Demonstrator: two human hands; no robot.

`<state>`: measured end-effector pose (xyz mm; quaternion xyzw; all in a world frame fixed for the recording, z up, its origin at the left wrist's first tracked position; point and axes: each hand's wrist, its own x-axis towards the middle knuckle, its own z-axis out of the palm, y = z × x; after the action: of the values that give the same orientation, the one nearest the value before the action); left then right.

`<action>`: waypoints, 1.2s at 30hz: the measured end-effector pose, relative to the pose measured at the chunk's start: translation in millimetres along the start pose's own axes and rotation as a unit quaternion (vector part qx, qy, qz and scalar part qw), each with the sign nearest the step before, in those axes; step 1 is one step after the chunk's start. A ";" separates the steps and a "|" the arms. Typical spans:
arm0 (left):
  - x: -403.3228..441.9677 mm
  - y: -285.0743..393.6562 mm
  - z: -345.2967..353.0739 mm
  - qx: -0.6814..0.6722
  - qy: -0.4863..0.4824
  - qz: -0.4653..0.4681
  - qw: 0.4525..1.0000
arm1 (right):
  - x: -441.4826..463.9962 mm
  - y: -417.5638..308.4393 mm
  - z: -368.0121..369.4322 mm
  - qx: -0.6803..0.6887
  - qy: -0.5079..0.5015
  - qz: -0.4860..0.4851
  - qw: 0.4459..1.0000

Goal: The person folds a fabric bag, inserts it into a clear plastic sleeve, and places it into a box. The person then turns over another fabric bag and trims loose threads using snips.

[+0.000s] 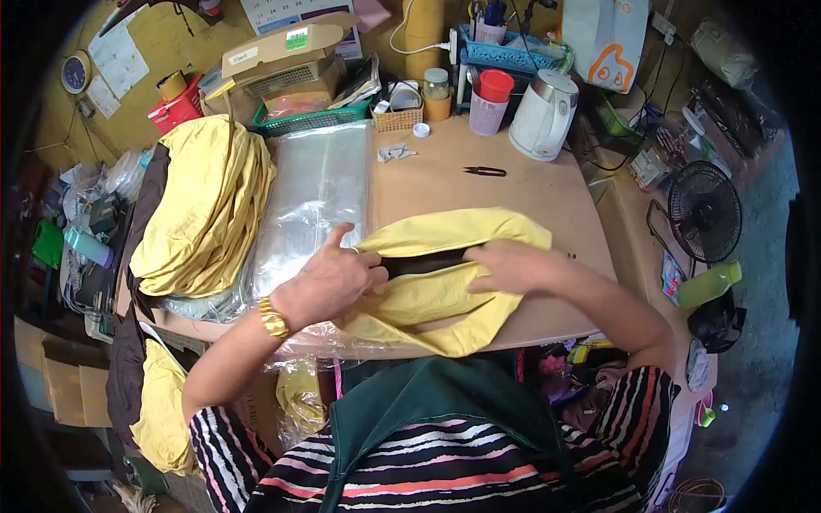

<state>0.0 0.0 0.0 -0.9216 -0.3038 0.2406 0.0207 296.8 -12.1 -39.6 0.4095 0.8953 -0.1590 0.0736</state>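
A folded yellow cloth piece (428, 295) with a dark brown inner layer (425, 263) lies at the table's front edge, spread into a loop with an opening in its middle. My left hand (333, 278) pinches the cloth at its left end, index finger raised. At the right side of the opening, my right hand (506, 267) grips the cloth with bent fingers, its fingertips partly hidden in the folds. Left of my left hand are a stack of clear plastic bags (312, 192) and a tall pile of folded yellow cloth pieces (201, 205).
Small black thread snips (485, 171) lie on the tabletop (419, 188) beyond the cloth. A white kettle (545, 115), a pink cup (487, 111), baskets and a cardboard box (286, 51) line the back. A black fan (705, 211) and a green bottle (710, 285) stand at the right.
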 end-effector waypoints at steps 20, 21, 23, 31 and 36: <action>-99.0 -57.2 -58.0 -0.284 -0.023 0.263 0.922 | -58.0 -80.7 -119.4 0.100 -0.331 -0.116 0.931; -98.3 -46.3 -56.5 -0.226 0.019 0.247 0.942 | -59.8 -76.5 -121.2 0.061 -0.279 -0.096 0.954; -111.3 -11.1 -72.3 0.028 0.161 -0.014 0.987 | -53.1 -53.6 -117.5 0.037 0.000 0.000 0.999; -64.1 -6.6 -37.1 0.127 0.046 -0.055 0.989 | -14.3 -30.3 -90.6 -0.001 -0.086 0.047 0.995; -70.7 24.7 -55.0 0.151 0.326 -0.153 0.920 | -50.4 -46.1 -74.2 -0.108 0.191 0.125 0.968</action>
<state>-10.8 -54.5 74.5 -0.8773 -0.3772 -0.0364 0.2945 294.7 -50.6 53.6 0.5310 0.8461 0.0300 -0.0360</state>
